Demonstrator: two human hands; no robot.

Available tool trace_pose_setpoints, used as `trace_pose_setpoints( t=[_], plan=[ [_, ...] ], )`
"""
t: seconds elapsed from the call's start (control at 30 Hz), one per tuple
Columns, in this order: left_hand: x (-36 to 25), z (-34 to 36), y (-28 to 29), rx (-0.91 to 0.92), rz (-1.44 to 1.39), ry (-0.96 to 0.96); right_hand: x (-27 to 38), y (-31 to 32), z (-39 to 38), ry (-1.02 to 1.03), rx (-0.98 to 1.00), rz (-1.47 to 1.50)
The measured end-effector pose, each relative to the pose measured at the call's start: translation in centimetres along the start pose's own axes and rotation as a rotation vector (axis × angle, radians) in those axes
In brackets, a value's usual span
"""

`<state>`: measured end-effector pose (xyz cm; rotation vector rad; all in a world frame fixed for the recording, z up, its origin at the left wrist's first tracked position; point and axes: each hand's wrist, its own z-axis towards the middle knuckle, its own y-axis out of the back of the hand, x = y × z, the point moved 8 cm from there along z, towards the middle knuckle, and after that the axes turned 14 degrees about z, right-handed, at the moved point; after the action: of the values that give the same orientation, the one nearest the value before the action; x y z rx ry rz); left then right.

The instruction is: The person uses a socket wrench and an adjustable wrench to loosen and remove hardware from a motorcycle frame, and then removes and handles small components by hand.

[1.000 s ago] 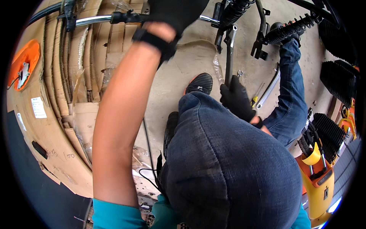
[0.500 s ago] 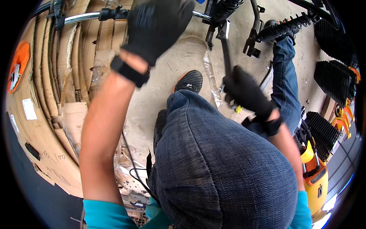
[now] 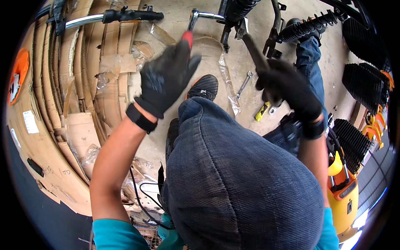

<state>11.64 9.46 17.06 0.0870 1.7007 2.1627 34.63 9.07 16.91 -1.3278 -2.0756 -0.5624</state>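
My left hand (image 3: 166, 81), in a black glove, is closed on a ratchet wrench (image 3: 193, 21) with a red grip; part of the grip is hidden by the fingers. A chrome extension (image 3: 211, 16) runs from the ratchet head to a black metal bracket (image 3: 227, 31) beneath a coil-spring shock absorber (image 3: 241, 10). My gloved right hand (image 3: 291, 85), a little blurred, is wrapped round the dark handle of an adjustable wrench (image 3: 252, 46). Its jaws are at the other side of the same bracket.
A combination wrench (image 3: 244, 84) and a yellow-and-black object (image 3: 262, 111) lie on the concrete floor. Flattened cardboard (image 3: 83, 62) covers the left side, with a chrome-and-black tube (image 3: 87, 19) above it. A second shock absorber (image 3: 310, 27) is at upper right, near a person's jeans leg (image 3: 310, 58).
My left hand has come down and toward me, uncovering the ratchet and tube end. My right hand has shifted right and nearer, its wrench handle now slanting more. The floor wrench has come into sight.
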Motion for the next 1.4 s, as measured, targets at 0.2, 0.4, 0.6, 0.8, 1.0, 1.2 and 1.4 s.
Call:
trace_pose_setpoints(
  t=[0.2,0.4,0.6,0.8,1.0,1.2,1.4],
  plan=[
    [0.5,2.1,1.0,-0.058,-0.038,-0.026,0.8,-0.3,0.1,0.221,0.108,-0.405],
    [0.0,16.5,3.0,-0.083,-0.113,0.014,-11.7,-6.3,3.2,0.334,-0.399,-0.332],
    [-0.4,14.4,2.2,-0.153,-0.07,0.01,-10.2,-5.0,2.8,0.003,-0.253,-0.042],
    [0.1,-0.8,-1.0,0.07,0.069,-0.061,2.7,2.4,0.0,0.278,0.013,-0.45],
    [0.6,2.4,0.4,-0.084,-0.051,-0.034,-1.2,-0.2,1.0,-0.004,-0.02,-0.251],
    [-0.3,16.7,3.8,-0.182,-0.026,-0.037,-11.9,-6.9,4.3,0.27,-0.354,-0.321],
    [0.4,12.7,1.9,-0.145,0.002,-0.07,-10.1,-4.4,3.1,0.086,-0.265,-0.091]
  ],
)
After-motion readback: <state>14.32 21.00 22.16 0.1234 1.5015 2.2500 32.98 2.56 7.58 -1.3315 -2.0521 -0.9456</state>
